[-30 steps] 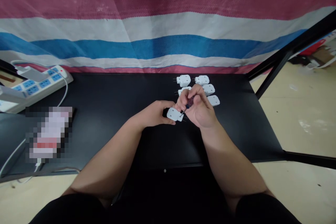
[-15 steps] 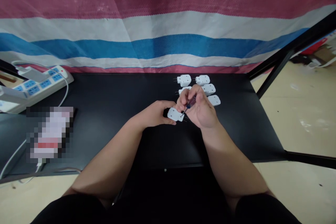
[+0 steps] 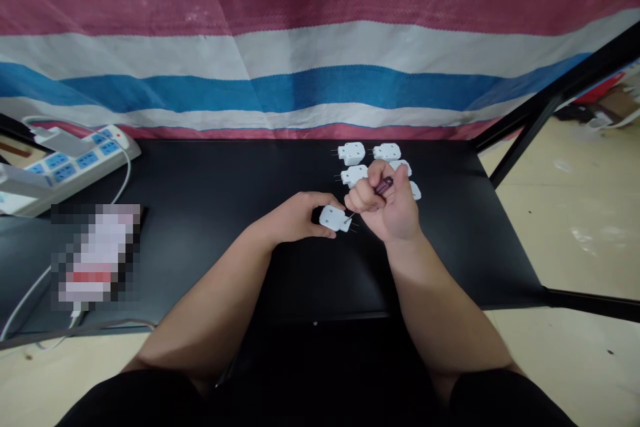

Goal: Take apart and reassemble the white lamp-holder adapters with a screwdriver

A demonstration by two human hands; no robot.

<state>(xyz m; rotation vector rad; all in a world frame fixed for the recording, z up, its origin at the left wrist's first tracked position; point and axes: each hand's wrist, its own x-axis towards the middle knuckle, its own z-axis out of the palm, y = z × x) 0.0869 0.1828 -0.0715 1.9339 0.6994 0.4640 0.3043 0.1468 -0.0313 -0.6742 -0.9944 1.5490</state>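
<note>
Near the middle of the black table (image 3: 200, 187), my left hand (image 3: 301, 217) grips a small white plug-like block (image 3: 333, 217) between thumb and fingers. Two thin prongs stick out of the block's right end. My right hand (image 3: 387, 203) is closed around the dark red handle of a screwdriver (image 3: 384, 185). The screwdriver's thin shaft slants down to the left, and its tip meets the narrow right part of the block, by a small hole. Behind my right hand lie several similar white blocks (image 3: 351, 153), some partly hidden by it.
At the left sits a white power strip (image 3: 107, 155) with blue sockets, chargers and a white cable. A pixelated phone-like object (image 3: 100, 253) lies in front of it. Striped sheeting (image 3: 320, 87) hangs behind the table, and black frame bars (image 3: 530, 113) stand at the right.
My right hand's fingers have curled in and shifted slightly around the screwdriver handle, uncovering more of a white block behind. My left hand and its block have barely moved.
</note>
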